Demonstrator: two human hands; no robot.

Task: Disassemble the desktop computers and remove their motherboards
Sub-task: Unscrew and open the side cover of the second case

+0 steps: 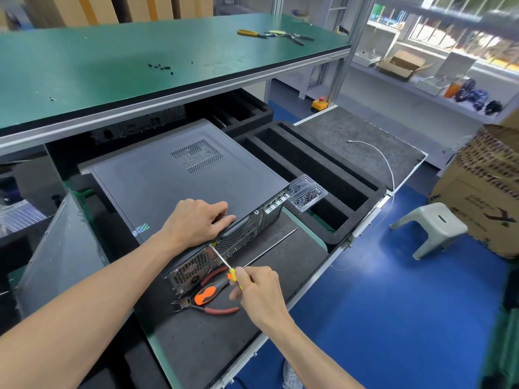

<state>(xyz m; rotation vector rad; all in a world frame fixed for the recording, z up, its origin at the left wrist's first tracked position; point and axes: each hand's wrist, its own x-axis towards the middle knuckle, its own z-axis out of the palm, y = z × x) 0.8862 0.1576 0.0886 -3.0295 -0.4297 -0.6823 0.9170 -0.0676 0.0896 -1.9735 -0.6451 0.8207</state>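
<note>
Left hand [196, 221] rests flat on the computer [179, 178], fingers relaxed. Right hand [257, 287] fingers pinch a screwdriver [222, 259], tip at computer's rear panel. Pliers [207, 299] lie beside the rear panel.

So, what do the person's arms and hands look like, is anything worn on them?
Both arms are bare as far as the picture shows; no sleeve is in view. The left hand and the right hand wear no gloves. I see no watch, wrist strap or bracelet on either wrist, and no ring on the fingers that show. No markings or cables are on the arms.
</note>
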